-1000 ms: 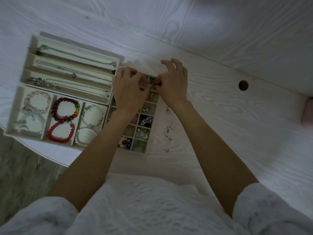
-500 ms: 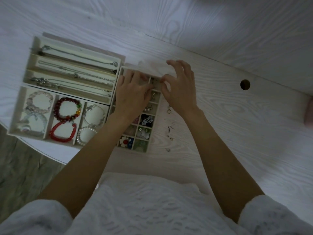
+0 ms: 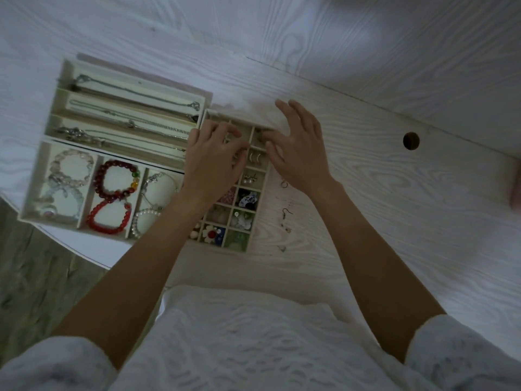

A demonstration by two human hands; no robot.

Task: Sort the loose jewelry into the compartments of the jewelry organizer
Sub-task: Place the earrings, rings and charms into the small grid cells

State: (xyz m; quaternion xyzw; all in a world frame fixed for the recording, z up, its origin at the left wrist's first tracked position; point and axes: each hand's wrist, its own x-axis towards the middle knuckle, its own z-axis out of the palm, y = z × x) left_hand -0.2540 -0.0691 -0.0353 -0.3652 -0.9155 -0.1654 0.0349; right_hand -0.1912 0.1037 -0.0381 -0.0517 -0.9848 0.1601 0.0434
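Your hands have split since a second ago: then they met fingertip to fingertip over the far end of the small grid tray (image 3: 255,240), apparently working one small piece. Now your right hand (image 3: 300,149) has opened, fingers spread and lifted off, holding nothing. My read: that piece is dropped into the tray's far-right compartment, where a small dark item sits just beside your right fingertips (image 3: 267,135). Too dim to identify it.

Your left hand (image 3: 212,162) lies over the tray's far-left cells, fingers loosely curled down into them. Can't tell if it grips anything.

Remaining loose jewelry, all on the tabletop (image 3: 394,221) right of the tray:
- small ring-like piece (image 3: 284,184), just beside the tray, right under your right wrist
- hook earring (image 3: 286,214), nearer you, close to the tray's right wall
- tiny piece (image 3: 282,248), off the tray's near-right corner

The bigger tray (image 3: 31,193) left of the grid tray already holds necklaces and bracelets. So the job looks nearly done; the ring-like piece is the closest pick for your right hand.
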